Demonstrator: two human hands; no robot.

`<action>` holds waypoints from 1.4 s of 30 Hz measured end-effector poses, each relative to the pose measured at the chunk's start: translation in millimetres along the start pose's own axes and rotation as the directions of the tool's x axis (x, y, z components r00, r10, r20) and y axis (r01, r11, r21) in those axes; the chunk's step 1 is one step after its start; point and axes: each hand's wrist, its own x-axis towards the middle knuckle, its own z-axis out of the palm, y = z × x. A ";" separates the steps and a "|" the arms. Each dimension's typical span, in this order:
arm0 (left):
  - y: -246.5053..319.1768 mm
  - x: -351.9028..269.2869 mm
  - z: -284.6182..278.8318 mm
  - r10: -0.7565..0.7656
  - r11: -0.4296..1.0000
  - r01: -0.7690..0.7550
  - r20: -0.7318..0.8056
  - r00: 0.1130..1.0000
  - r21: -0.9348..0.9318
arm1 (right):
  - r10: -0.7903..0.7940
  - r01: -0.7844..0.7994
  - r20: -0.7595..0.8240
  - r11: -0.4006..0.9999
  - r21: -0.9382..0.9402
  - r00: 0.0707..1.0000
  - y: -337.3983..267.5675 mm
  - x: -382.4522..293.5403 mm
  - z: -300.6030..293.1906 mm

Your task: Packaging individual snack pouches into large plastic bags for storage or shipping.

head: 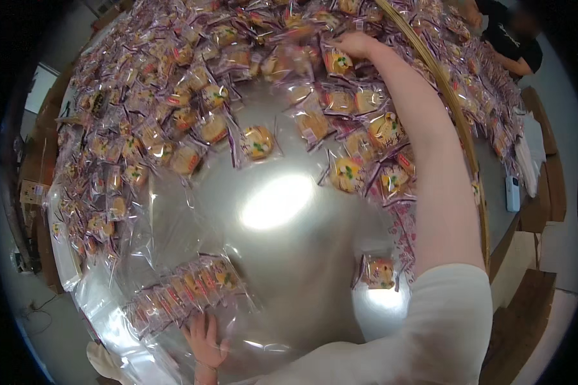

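My left hand [206, 339] lies on clear plastic film at the lower left. Its fingers are spread, and the tips reach the near side of a row of individually wrapped round pastries [188, 291] standing on edge. My right arm stretches far forward, and my right hand [355, 45] is at the near side of the large heap of wrapped pastries [265, 29]. A yellow-printed packet [339, 62] is just below its fingers. Whether the fingers grip a packet is hard to see. Single packets lie nearer me, among them one [256, 143] in the middle and one [379, 273] at the right.
A shiny metal table [279, 250] carries the heap. A wooden strip [443, 77] divides it along the right, beyond which lie more packets and a light-blue device [512, 193]. Another person [510, 43] is at the far right. Cardboard boxes [525, 313] stand beside the table.
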 end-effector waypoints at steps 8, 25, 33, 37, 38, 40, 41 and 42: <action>-12.2 -9.3 -2.1 0.060 0.998 -0.059 0.055 0.997 -0.018 | -0.400 0.398 -0.151 0.916 -0.044 0.904 -77.4 -159.5 18.0; 207.6 163.7 -73.5 0.129 0.927 -0.107 0.039 0.991 -0.360 | 0.140 -0.137 -0.014 0.980 0.144 0.990 -209.2 -424.0 12.6; 185.9 146.7 -41.9 0.261 0.939 -0.217 0.143 0.955 -0.267 | 0.419 0.163 -0.493 0.613 0.773 0.762 -181.5 -464.5 37.9; 189.4 109.3 -1.8 0.375 0.895 -0.418 -0.247 0.894 -0.153 | 0.548 0.063 -0.635 0.728 0.683 0.545 -136.8 -554.9 56.8; 195.8 111.7 -2.3 0.416 0.890 -0.456 -0.364 0.833 -0.027 | 0.529 -0.142 -0.541 0.788 0.599 0.654 -120.2 -560.9 84.6; 197.5 134.7 -29.8 0.285 0.943 -0.302 -0.131 0.950 -0.139 | 0.529 -0.315 -0.484 0.832 0.457 0.697 -100.5 -549.8 159.2; 200.0 145.3 -42.5 0.149 0.971 -0.121 0.126 0.981 -0.204 | 0.533 -0.321 -0.540 0.839 0.440 0.652 -91.5 -546.4 191.0; 197.8 149.9 -55.5 0.133 0.973 -0.105 0.127 0.983 -0.204 | 0.522 -0.304 -0.532 0.842 0.446 0.667 -99.9 -540.5 188.6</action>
